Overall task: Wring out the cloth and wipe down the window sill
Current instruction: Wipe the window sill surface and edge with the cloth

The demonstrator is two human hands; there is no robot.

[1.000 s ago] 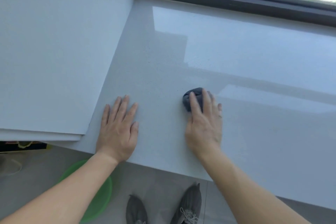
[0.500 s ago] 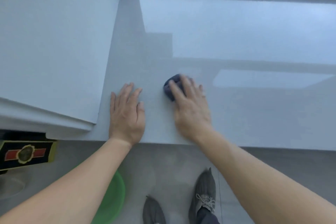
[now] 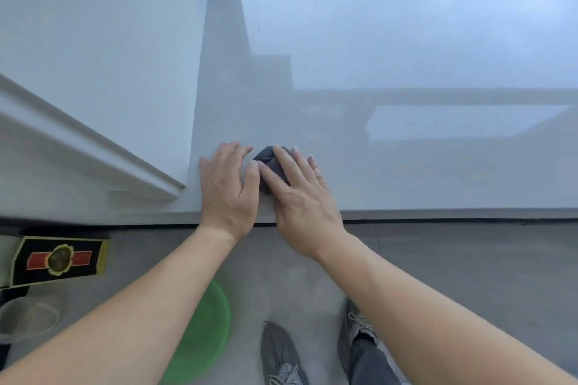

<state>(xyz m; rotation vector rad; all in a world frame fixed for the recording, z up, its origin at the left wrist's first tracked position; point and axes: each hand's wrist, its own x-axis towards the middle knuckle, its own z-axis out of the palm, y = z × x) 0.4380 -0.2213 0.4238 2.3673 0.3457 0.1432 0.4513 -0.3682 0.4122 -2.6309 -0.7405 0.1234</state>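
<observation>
Head view: right hand atop cloth

A small dark grey-blue cloth, bunched into a wad, lies on the glossy pale grey stone window sill. It sits at the sill's 8 o'clock, near the front edge.

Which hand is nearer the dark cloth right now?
Right. The right hand presses on the cloth; the left hand lies flat on the sill beside it.

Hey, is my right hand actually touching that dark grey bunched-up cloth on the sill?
Touching. The head view shows the right hand spread over the dark grey bunched-up cloth, pressing it onto the pale grey window sill.
</observation>
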